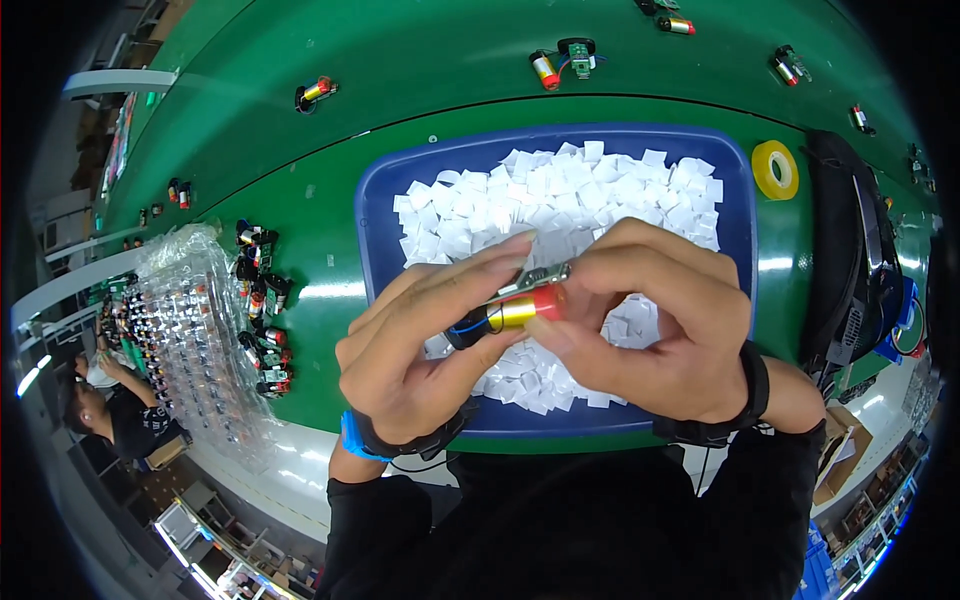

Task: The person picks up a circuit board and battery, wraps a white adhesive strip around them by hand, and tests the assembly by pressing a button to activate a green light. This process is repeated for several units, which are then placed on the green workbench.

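- pinching, with the left hand (405, 345), a cylindrical battery cell (517, 311), gold-banded and red at one end; thumb underneath, fingers along the top.
- gripping at the red end with the right hand (690, 335), between thumb and forefinger, close to the tip of a narrow circuit board (537, 282).
- held up over a blue tray (740, 200), between both hands, clear of the contents below.
- done on this unit, as far as visible: brought together as cell, circuit board and black end piece (467, 328), with the board lying along the cell.
- probably partway through, judging by the grip of both hands on it; not yet set down.
- impossible to tell any added slip on it, because of the fingers across much of its surface.
- left in plenty: white paper slips (560, 185), loose and heaped in the tray.
- also lying about on the green table (320, 200): similar units (545, 70) along the far side, and a cluster of more (273, 337) at the left, just beside a transparent plastic blister tray (195, 330).
- too blurred there to sort into finished and unfinished.
- untouched at present: a roll of yellow tape (761, 165), just beside the tray's far right corner.
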### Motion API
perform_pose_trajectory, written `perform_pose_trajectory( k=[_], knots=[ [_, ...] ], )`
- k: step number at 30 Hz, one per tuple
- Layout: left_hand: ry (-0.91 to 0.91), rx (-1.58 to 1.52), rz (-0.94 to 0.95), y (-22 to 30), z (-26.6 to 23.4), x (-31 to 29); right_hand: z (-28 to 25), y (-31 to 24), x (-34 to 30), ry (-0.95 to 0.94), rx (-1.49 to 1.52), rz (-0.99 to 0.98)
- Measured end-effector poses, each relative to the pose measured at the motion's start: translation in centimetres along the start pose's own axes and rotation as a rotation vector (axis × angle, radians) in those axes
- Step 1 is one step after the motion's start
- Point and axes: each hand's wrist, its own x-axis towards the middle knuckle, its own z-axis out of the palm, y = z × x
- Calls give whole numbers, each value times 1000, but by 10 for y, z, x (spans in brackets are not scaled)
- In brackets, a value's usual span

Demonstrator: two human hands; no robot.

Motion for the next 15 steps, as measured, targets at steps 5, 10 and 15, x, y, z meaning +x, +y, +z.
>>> perform_pose_trajectory(
  k=[5,10,15],
  knots=[
    [-12,122,21,5,1,1,-1,3,0,-9,95,73],
    [-34,215,99,6,-4,3,-3,3,0,-74,94,111],
    [-102,261,13,10,-7,13,-5,4,1,-80,163,273]
  ],
)
